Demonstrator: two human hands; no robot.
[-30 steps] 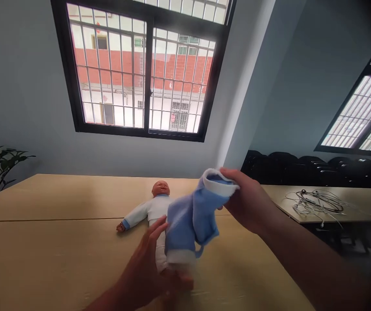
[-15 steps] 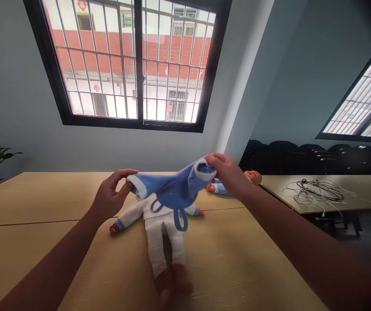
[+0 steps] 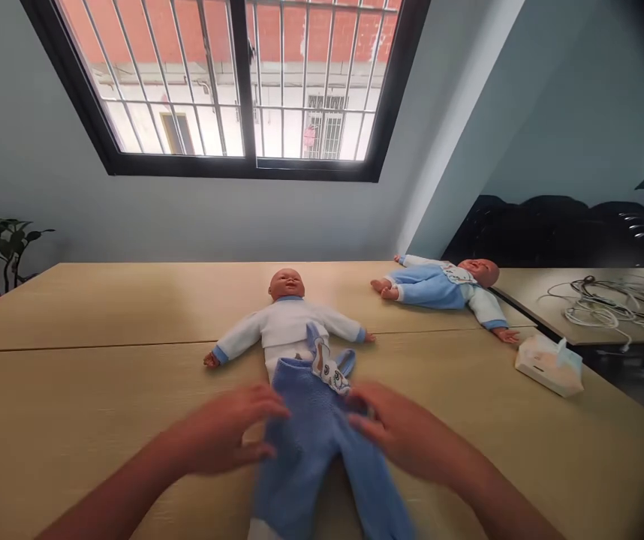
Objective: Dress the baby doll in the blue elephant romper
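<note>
A pair of light-blue baby overalls lies spread over the legs of a baby doll. Its patterned bib, printed with an animal face, is folded over at the waist, and the straps rest by the doll's belly. The doll is on its back in a white top with blue cuffs; the overalls hide its legs. At the left side of the overalls, my left hand is open with fingers apart. My right hand hovers at the right side, fingers loosely curved and apart. Whether either touches the cloth I cannot tell.
On the table, a second doll in blue overalls lies at the back right. A tissue box sits near the right edge. Tangled cables cover a neighbouring table. A plant stands at the far left.
The overalls, held up by their leg ends before, now lie laid out over the doll's legs. Both hands have let go and come lower. My view has tilted down.
</note>
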